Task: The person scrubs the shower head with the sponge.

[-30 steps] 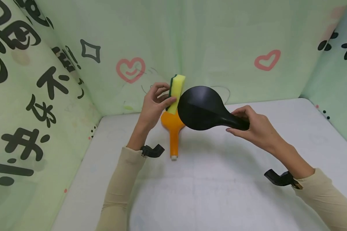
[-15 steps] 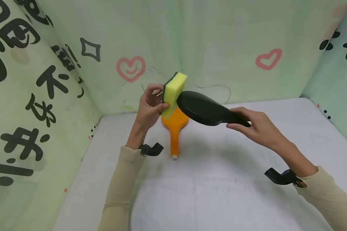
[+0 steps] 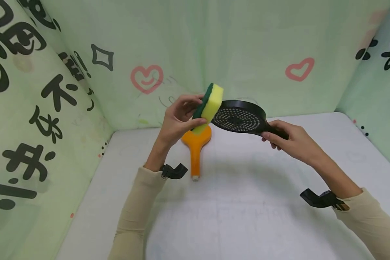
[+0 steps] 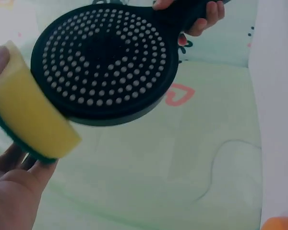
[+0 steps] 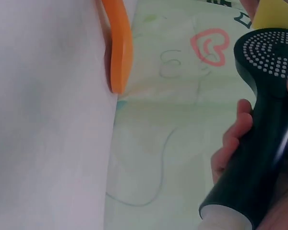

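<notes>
A black shower head (image 3: pixel 238 117) is held up above the table, its face of pale nozzles tilted toward me. My right hand (image 3: pixel 290 142) grips it by the handle, fingers wrapped round it in the right wrist view. Between thumb and fingers my left hand (image 3: pixel 182 117) pinches a yellow and green sponge (image 3: pixel 213 104). The sponge's yellow side lies against the rim of the shower head (image 4: pixel 105 62) in the left wrist view. Behind and below the sponge, an orange shower head (image 3: pixel 195 151) lies on the table with its handle toward me.
The white table (image 3: pixel 240 209) runs back to a pale green curtain (image 3: pixel 247 47) printed with hearts and dark characters. More curtain stands along the left and right sides. Each wrist wears a black camera mount (image 3: pixel 174 171).
The black shower head has turned over from its smooth back to its nozzle face and shifted slightly right. My left hand has followed it rightward with the sponge, which has turned.
</notes>
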The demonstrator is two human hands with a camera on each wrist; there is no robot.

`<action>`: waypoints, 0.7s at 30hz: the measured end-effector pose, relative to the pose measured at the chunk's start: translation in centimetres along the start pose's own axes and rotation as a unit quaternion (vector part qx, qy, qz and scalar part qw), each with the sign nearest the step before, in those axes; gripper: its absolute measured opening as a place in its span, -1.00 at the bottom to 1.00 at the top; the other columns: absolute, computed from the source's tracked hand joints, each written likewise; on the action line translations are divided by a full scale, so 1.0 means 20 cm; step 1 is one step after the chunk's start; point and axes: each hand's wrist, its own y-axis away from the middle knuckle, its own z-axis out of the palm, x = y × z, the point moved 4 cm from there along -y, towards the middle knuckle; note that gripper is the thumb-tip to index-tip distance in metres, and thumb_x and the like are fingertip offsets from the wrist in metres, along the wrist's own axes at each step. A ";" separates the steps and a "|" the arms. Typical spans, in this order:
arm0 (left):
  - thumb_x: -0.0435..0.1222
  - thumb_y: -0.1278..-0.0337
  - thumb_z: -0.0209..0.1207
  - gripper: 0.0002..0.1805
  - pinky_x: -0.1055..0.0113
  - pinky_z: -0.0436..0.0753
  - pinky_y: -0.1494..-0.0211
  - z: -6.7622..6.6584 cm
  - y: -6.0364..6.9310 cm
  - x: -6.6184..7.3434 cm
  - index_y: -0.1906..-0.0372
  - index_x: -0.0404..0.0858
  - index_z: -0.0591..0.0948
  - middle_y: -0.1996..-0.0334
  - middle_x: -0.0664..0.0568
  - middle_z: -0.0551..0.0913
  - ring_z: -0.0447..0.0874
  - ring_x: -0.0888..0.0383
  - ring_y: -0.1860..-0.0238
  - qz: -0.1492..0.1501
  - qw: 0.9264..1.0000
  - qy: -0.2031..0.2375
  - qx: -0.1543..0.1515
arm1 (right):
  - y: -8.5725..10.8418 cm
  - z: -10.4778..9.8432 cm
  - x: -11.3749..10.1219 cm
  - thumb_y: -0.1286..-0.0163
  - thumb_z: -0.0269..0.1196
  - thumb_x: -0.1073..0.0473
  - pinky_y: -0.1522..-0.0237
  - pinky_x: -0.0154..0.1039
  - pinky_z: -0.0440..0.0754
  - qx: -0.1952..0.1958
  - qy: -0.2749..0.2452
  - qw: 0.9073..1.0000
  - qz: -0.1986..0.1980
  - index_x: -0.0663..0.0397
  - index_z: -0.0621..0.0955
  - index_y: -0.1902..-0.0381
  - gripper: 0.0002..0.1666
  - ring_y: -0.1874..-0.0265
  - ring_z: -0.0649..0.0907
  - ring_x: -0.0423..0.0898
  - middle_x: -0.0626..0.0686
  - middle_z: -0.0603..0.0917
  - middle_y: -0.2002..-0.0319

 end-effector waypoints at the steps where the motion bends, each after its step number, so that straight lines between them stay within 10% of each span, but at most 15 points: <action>1: -0.35 -0.14 0.43 -0.42 0.03 0.51 -0.39 0.01 0.00 0.00 -0.08 -0.62 0.40 -0.23 -0.42 0.48 0.54 -0.12 -0.25 0.004 1.000 -0.015 0.004 | 0.00 0.00 0.01 -0.51 0.25 -0.07 0.49 -0.28 0.52 -0.011 -0.008 1.000 0.012 0.02 0.57 -0.12 -0.61 0.41 0.58 -0.08 0.06 0.66 0.32; 9: -0.80 0.10 0.32 -0.48 0.05 0.55 -0.35 0.08 -0.02 0.05 -0.05 -0.60 0.47 -0.23 -0.44 0.48 0.57 -0.16 -0.21 0.023 0.998 -0.059 0.029 | -0.01 0.01 0.03 -0.55 0.21 -0.02 0.21 -0.29 0.65 -0.101 -0.002 0.995 0.022 0.07 0.53 -0.23 -0.57 0.22 0.72 -0.08 0.06 0.73 0.13; 17: -0.76 0.13 0.38 -0.49 0.07 0.53 -0.37 0.12 0.00 0.04 -0.02 -0.58 0.52 -0.24 -0.43 0.47 0.52 -0.14 -0.27 0.031 0.997 -0.072 0.019 | -0.02 0.01 0.06 -0.52 0.23 -0.08 0.09 -0.36 0.62 -0.066 0.035 0.997 0.029 0.14 0.47 -0.35 -0.40 0.09 0.72 -0.01 0.08 0.76 0.07; 21: -0.65 0.11 0.45 -0.50 0.14 0.55 -0.35 0.14 -0.01 0.04 -0.02 -0.50 0.56 -0.24 -0.36 0.51 0.52 -0.09 -0.29 0.050 0.988 -0.146 0.013 | -0.02 0.01 0.06 -0.55 0.19 -0.09 0.12 -0.32 0.60 -0.052 0.039 0.997 0.037 0.17 0.43 -0.43 -0.34 0.10 0.67 0.04 0.14 0.73 0.05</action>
